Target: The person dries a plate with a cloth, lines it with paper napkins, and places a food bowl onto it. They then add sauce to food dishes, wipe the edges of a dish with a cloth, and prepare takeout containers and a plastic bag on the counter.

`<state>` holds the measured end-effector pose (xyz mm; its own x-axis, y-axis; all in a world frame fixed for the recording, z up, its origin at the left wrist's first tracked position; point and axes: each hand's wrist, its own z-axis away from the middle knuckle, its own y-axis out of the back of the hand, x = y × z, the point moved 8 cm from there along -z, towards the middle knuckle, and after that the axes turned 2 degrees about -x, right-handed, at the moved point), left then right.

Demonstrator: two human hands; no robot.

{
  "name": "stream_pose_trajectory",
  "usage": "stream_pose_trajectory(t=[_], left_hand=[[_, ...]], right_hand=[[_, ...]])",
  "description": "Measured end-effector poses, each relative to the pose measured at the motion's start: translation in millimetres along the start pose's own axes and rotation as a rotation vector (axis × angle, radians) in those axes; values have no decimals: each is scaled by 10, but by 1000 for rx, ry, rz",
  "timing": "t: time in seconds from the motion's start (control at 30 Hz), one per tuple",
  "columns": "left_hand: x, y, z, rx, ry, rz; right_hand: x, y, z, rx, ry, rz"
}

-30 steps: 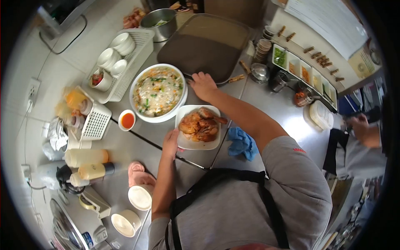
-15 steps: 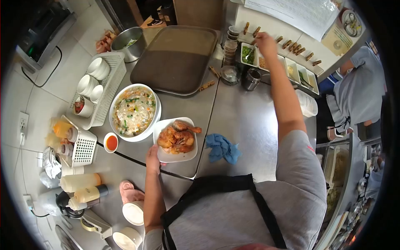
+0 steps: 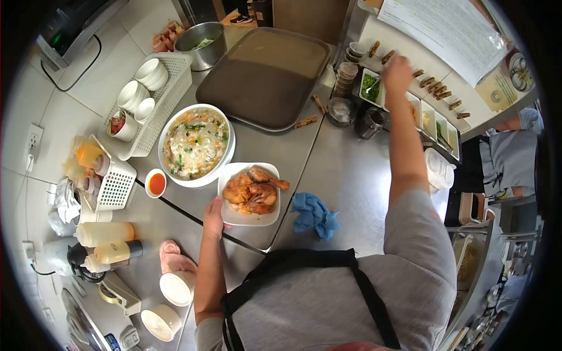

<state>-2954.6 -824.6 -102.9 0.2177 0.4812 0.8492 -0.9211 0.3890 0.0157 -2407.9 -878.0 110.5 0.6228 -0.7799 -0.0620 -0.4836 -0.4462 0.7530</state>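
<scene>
- Pinching one white plate (image 3: 256, 220) at its near-left edge: we're using our left hand (image 3: 214, 217).
- That plate is carrying chicken (image 3: 252, 193), sitting between one soup bowl (image 3: 227, 159) and one blue cloth (image 3: 314, 216).
- Our right hand (image 3: 398, 74) is hovering near green garnish (image 3: 370, 88); blurred, grip can't tell.

a restaurant kitchen, by the look of it: steel counter (image 3: 345, 161), tray (image 3: 263, 82), bowls (image 3: 133, 93), squeeze bottles (image 3: 106, 234), garnish tubs (image 3: 429, 120), plated chicken (image 3: 252, 193) and a co-worker (image 3: 509, 158) nearby.

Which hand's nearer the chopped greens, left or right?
Right. In the image, the right hand is just right of the chopped greens; the left hand is far off, at the chicken plate's lower-left edge.
</scene>
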Motion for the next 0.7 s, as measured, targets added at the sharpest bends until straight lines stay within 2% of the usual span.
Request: stream_pose_trajectory(t=[0.03,0.07,0.1,0.13,0.2,0.27,0.37,0.47,0.53,0.6,0.67,0.7], left_hand=[[20,-7,-6,-2,-3,3],[17,9,-4,19,0,6],[4,20,4,36,5,6],[4,16,-3,44,7,3],[-18,32,-11,0,-9,44],[-20,-39,-13,-24,-23,49],[52,-29,5,20,-39,29],[-1,8,11,62,-26,36],[-88,70,-54,104,-12,35],[-59,31,-38,66,-13,25],[-22,-1,-15,37,-18,30],[9,-20,10,38,-21,30]], right_hand=[[-364,-12,278,19,269,-63],[-587,-401,545,-332,218,-218],[-980,-526,1022,-409,636,-204],[-1241,-407,1377,-637,676,-147],[-1383,-525,1833,-506,718,-127],[-1402,-613,1944,-645,715,-66],[-1239,-604,1828,-738,599,-115],[-800,-74,1328,-727,419,-440],[-270,-45,1072,-957,67,-825],[349,150,800,-799,-224,-969],[1070,217,546,-552,-272,-839],[1395,297,457,-444,-366,-730]])
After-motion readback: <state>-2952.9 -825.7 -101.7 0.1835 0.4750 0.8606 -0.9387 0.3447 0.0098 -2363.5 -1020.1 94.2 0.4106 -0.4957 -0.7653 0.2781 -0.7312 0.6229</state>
